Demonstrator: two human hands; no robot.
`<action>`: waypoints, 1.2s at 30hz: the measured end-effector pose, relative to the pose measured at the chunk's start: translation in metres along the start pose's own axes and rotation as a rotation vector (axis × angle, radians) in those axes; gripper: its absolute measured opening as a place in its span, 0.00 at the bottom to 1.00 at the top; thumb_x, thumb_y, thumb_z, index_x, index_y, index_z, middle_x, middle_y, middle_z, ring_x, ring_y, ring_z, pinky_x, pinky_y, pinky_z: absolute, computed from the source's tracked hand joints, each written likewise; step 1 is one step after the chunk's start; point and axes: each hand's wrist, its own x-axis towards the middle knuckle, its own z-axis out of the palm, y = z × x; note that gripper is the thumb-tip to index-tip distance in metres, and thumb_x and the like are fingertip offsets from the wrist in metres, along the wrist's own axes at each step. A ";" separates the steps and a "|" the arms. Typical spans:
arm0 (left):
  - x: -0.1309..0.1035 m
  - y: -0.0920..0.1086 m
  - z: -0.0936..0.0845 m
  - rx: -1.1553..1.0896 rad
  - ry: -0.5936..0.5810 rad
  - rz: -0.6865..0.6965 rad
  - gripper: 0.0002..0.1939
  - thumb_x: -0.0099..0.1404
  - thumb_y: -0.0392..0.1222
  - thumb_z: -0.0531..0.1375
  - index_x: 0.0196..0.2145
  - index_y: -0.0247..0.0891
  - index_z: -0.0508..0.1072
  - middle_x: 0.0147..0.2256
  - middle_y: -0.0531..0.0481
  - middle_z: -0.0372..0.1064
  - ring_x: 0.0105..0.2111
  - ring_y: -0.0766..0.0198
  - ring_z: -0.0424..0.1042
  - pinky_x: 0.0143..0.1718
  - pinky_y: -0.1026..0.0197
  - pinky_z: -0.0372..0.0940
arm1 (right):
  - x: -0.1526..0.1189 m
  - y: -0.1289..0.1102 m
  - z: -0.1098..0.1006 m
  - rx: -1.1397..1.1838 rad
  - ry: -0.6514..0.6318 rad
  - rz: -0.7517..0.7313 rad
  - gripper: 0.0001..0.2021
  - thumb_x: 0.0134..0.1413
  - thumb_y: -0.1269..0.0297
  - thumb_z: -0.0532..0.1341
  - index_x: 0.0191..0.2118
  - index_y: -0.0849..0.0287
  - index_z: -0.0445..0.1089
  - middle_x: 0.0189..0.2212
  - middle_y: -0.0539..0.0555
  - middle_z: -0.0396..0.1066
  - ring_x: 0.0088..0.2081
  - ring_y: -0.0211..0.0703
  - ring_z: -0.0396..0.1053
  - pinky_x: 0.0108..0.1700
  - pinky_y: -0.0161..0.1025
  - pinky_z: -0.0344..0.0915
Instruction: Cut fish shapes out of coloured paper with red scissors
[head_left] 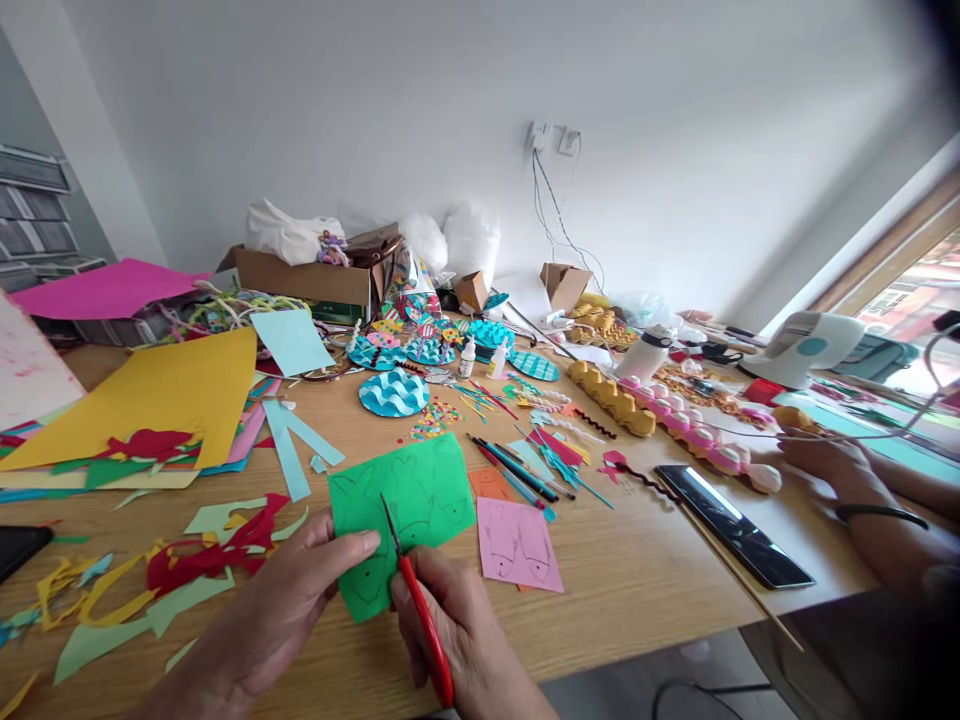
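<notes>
Pinched between the thumb and fingers of my left hand (300, 590) is a green sheet of paper (442, 480) with fish outlines drawn on it. My right hand (457, 620) is closed round red-handled scissors (429, 630), whose blades point away from me over the green sheet's drawn shapes. Just right of the sheet, a pink paper (519, 545) with two drawn fish lies on the table, partly over an orange paper (491, 484). Several pens (517, 468) lie behind these papers.
Paper scraps (206, 560) and a yellow sheet (142, 400) cover the left side. Glue bottles (466, 357) and blue wavy discs (393, 393) stand or lie at the back. A tablet (731, 522) lies right, near another person's hands (825, 462). A thin stick runs beside it.
</notes>
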 end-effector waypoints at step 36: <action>0.007 0.008 0.009 -0.158 0.252 -0.023 0.24 0.38 0.44 0.75 0.35 0.39 0.77 0.28 0.54 0.81 0.34 0.55 0.78 0.34 0.61 0.70 | -0.002 0.003 0.006 0.067 0.029 0.026 0.31 0.50 0.29 0.51 0.25 0.57 0.56 0.17 0.44 0.54 0.16 0.30 0.53 0.16 0.27 0.52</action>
